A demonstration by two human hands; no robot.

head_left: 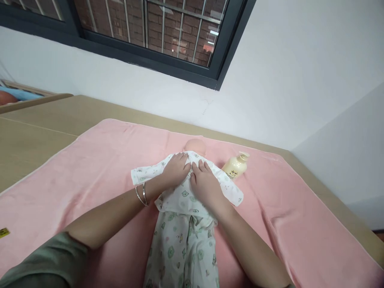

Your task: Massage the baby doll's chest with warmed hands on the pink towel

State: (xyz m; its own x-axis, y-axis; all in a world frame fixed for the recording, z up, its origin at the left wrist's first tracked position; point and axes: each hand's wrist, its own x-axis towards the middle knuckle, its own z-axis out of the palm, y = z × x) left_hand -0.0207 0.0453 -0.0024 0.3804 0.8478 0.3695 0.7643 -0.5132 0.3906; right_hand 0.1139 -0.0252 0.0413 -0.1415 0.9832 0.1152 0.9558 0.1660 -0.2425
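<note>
2 hands, left [177, 168] and right [205, 184], flat, fingers spread, pressing doll's printed top [186, 196]; gripping nothing.

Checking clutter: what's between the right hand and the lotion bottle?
Head view: only the doll's printed top sleeve, then bare pink towel, between the right hand and the lotion bottle.

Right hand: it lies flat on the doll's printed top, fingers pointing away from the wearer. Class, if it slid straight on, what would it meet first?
Most likely the doll's head, just beyond the right hand fingertips; the bottle lies off to the side.
</note>
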